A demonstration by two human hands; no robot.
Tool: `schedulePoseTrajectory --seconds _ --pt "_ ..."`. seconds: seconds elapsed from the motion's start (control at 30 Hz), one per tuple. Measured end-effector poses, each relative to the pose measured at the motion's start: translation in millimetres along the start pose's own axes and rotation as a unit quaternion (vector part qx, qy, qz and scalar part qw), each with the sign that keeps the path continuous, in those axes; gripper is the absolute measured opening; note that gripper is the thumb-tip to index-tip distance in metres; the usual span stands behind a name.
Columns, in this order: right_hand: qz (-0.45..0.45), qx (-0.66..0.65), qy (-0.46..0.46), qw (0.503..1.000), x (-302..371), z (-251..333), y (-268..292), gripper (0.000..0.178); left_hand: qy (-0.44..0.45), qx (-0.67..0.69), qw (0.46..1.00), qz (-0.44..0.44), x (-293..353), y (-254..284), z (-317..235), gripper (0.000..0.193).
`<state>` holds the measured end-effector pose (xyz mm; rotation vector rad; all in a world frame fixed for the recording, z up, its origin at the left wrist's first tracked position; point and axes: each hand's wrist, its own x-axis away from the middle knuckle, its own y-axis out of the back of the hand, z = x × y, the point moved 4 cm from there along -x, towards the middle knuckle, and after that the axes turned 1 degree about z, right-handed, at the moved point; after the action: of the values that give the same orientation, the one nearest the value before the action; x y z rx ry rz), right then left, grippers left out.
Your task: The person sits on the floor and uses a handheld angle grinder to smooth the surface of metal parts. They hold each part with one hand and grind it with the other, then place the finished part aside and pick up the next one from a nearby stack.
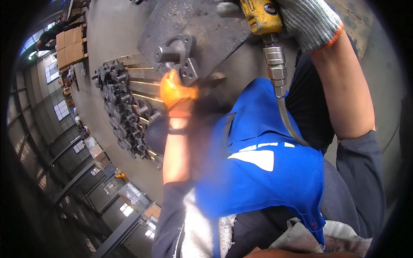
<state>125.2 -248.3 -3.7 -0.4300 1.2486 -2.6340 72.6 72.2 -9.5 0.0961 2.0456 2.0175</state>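
Note:
My left hand (177,91), in an orange glove, closes around the lower end of a dark metal casting (188,71). The casting has a round stub sticking out to the left, a curved upper part and a flat block with small holes. It rests at the near left edge of a dark steel plate (215,32). My right hand (309,23), in a grey knit glove with an orange cuff, grips a yellow air-powered tool (263,15) at the top right. A steel coupling (274,60) and a hose hang from the tool toward me. The tool's working end is out of view.
To the left, many similar dark castings (122,107) lie on a wooden pallet (144,88) on the floor. Stacked cardboard boxes (69,45) stand farther off. The hose (289,122) runs down across my blue apron (275,180).

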Motion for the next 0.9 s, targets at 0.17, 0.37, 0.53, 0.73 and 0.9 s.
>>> schedulePoseTrajectory --seconds 0.17,0.37,0.53,0.73,0.9 --pt "0.004 0.008 0.006 1.0 -2.2 -0.5 -6.7 0.035 0.044 0.135 0.988 0.053 -30.4 40.4 19.2 0.056" --pt "0.021 0.013 0.0 1.0 -9.9 -7.6 -13.1 0.035 0.187 0.522 0.832 -0.012 -57.8 38.5 77.8 0.037" --pt "0.018 0.019 0.006 1.0 -8.1 -6.5 -14.4 0.036 0.447 0.53 0.719 -0.057 -64.9 17.5 159.3 0.058" --pt "0.016 0.031 0.006 0.999 -14.5 -4.3 -14.2 0.037 0.43 0.601 0.673 -0.032 -55.0 8.8 181.3 0.063" --pt "0.017 0.039 0.007 0.999 -21.2 0.1 -17.0 0.037 0.418 0.635 0.649 -0.03 -52.0 7.2 189.1 0.067"
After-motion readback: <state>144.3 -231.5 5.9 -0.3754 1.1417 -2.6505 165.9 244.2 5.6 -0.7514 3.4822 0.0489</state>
